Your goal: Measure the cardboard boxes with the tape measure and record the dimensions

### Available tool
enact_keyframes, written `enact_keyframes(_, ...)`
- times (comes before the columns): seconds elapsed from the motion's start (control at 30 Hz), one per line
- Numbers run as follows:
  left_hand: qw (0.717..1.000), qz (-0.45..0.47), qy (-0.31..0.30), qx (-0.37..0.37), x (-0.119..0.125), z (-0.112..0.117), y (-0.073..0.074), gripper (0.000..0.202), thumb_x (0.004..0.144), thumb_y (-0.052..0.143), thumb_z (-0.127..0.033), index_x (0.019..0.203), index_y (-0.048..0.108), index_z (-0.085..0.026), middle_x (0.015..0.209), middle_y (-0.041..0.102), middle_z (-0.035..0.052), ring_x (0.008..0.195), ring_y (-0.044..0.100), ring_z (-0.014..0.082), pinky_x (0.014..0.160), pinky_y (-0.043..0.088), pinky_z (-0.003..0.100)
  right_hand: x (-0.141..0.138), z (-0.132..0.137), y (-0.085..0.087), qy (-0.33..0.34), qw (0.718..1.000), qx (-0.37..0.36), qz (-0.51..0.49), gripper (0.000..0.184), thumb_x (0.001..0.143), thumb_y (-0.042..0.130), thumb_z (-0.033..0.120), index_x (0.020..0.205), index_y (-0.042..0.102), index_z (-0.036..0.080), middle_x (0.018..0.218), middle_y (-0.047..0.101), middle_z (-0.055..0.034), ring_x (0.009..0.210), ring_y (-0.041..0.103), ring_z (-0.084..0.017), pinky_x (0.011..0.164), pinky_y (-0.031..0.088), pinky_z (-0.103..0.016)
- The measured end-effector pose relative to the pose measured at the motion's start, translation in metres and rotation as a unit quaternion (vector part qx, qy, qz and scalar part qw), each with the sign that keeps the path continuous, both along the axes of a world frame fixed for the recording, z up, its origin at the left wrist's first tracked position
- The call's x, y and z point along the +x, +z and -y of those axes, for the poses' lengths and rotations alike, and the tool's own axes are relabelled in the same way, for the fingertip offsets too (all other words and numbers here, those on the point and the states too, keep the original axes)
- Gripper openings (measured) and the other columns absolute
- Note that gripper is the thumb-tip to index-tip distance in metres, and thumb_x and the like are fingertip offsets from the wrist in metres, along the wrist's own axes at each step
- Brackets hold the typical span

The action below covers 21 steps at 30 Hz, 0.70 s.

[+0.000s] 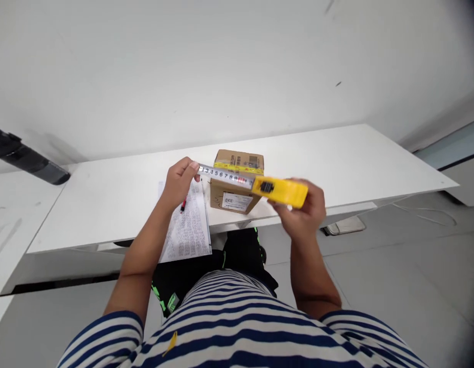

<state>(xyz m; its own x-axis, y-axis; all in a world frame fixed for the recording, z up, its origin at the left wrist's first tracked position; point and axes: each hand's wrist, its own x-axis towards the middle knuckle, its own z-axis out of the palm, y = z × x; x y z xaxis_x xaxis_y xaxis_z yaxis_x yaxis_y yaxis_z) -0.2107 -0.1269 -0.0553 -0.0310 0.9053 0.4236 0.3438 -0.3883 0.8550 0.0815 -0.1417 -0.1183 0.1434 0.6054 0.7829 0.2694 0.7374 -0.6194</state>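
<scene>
A yellow tape measure (285, 191) is gripped in my right hand (306, 212), its case held above the desk's front edge. From the case a silver blade with black and red numbers runs leftward. My left hand (179, 179) pinches the blade's free end between thumb and fingers. Behind and below the stretched blade stands a brown cardboard box (237, 199) with a white label and yellow tape across its top. The blade crosses in front of the box and hides part of it; whether they touch I cannot tell.
On the white desk (117, 199), printed sheets (188, 230) overhang the front edge, with a red and black pen (183, 205) on them. A black cylindrical object (25, 153) juts in at the left. A white wall rises behind. Below the desk at right lies a flat pale object (344, 225).
</scene>
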Motion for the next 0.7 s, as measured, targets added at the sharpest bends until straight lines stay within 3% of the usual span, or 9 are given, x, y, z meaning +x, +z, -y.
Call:
enact_keyframes(0.07, 0.997, 0.056, -0.044, -0.038, 0.002, 0.027, -0.004, 0.045, 0.095, 0.056, -0.059, 0.072, 0.058, -0.021, 0.069, 0.061, 0.0008, 0.069, 0.057, 0.0153, 0.073, 0.048, 0.032, -0.022, 0.022, -0.004, 0.073, 0.996, 0.036, 0.037, 0.052, 0.078, 0.081, 0.043, 0.123, 0.058, 0.031, 0.112, 0.072, -0.0077, 0.1, 0.074, -0.025, 0.076, 0.063, -0.038)
enact_keyframes(0.13, 0.98, 0.107, -0.126, -0.112, 0.007, 0.053, -0.014, 0.048, 0.091, 0.056, -0.068, 0.086, 0.065, -0.021, 0.083, 0.068, 0.0046, 0.081, 0.064, 0.0182, 0.079, 0.051, 0.035, -0.048, 0.037, -0.014, 0.131, 0.987, 0.023, 0.087, 0.046, 0.083, 0.077, 0.041, 0.123, 0.057, 0.031, 0.113, 0.075, -0.0091, 0.104, 0.075, -0.026, 0.079, 0.063, -0.038)
enact_keyframes(0.2, 0.945, 0.182, -0.197, -0.189, 0.009, 0.074, -0.028, 0.065, 0.085, 0.053, -0.08, 0.111, 0.067, -0.023, 0.107, 0.071, 0.0099, 0.101, 0.067, 0.0244, 0.087, 0.053, 0.039, -0.076, 0.042, -0.025, 0.146, 0.979, -0.013, 0.142, 0.041, 0.086, 0.072, 0.042, 0.123, 0.059, 0.029, 0.112, 0.077, -0.0092, 0.1, 0.077, -0.026, 0.078, 0.063, -0.038)
enact_keyframes(0.27, 0.913, 0.267, -0.207, -0.227, 0.006, 0.09, -0.043, 0.087, 0.075, 0.049, -0.092, 0.131, 0.059, -0.027, 0.126, 0.067, 0.0129, 0.116, 0.065, 0.0307, 0.093, 0.053, 0.045, -0.102, 0.038, -0.032, 0.142, 0.969, -0.054, 0.194, 0.039, 0.088, 0.068, 0.046, 0.121, 0.062, 0.027, 0.112, 0.078, -0.0101, 0.1, 0.076, -0.028, 0.08, 0.062, -0.04)
enact_keyframes(0.37, 0.915, 0.315, -0.102, -0.232, -0.009, 0.099, -0.06, 0.095, 0.066, 0.062, -0.091, 0.137, 0.053, -0.029, 0.132, 0.064, 0.0134, 0.118, 0.065, 0.0325, 0.092, 0.055, 0.046, -0.135, 0.022, -0.035, 0.183, 0.938, -0.109, 0.272, 0.041, 0.092, 0.061, 0.049, 0.126, 0.064, 0.025, 0.125, 0.074, -0.0128, 0.114, 0.071, -0.03, 0.095, 0.057, -0.044)
enact_keyframes(0.47, 0.93, 0.309, 0.041, -0.196, -0.031, 0.1, -0.07, 0.081, 0.069, 0.071, -0.078, 0.129, 0.055, -0.025, 0.126, 0.066, 0.0127, 0.112, 0.066, 0.0288, 0.088, 0.057, 0.042, -0.161, -0.001, -0.035, 0.291, 0.896, -0.097, 0.32, 0.054, 0.097, 0.053, 0.054, 0.142, 0.056, 0.024, 0.145, 0.061, -0.0136, 0.132, 0.06, -0.03, 0.107, 0.05, -0.045)
enact_keyframes(0.53, 0.927, 0.312, 0.127, -0.166, -0.046, 0.103, -0.074, 0.071, 0.074, 0.071, -0.072, 0.125, 0.053, -0.025, 0.122, 0.066, 0.0108, 0.11, 0.067, 0.0257, 0.087, 0.058, 0.041, -0.176, -0.019, -0.037, 0.317, 0.871, -0.089, 0.365, 0.056, 0.104, 0.04, 0.051, 0.15, 0.048, 0.021, 0.152, 0.053, -0.0156, 0.138, 0.053, -0.03, 0.11, 0.047, -0.044)
enact_keyframes(0.6, 0.921, 0.305, 0.186, -0.153, -0.06, 0.11, -0.077, 0.069, 0.076, 0.072, -0.066, 0.127, 0.048, -0.027, 0.12, 0.065, 0.0089, 0.108, 0.067, 0.0233, 0.088, 0.058, 0.04, -0.191, -0.037, -0.04, 0.268, 0.834, -0.111, 0.47, 0.053, 0.107, 0.031, 0.038, 0.155, 0.042, 0.017, 0.146, 0.056, -0.0198, 0.133, 0.056, -0.031, 0.107, 0.046, -0.045)
enact_keyframes(0.7, 0.927, 0.254, 0.228, -0.156, -0.071, 0.122, -0.079, 0.077, 0.075, 0.075, -0.056, 0.137, 0.039, -0.029, 0.118, 0.063, 0.0069, 0.107, 0.065, 0.0217, 0.089, 0.056, 0.038, -0.208, -0.065, -0.042, 0.187, 0.735, -0.126, 0.639, 0.055, 0.101, 0.041, 0.018, 0.155, 0.041, 0.018, 0.135, 0.062, -0.0211, 0.113, 0.065, -0.031, 0.093, 0.049, -0.042)
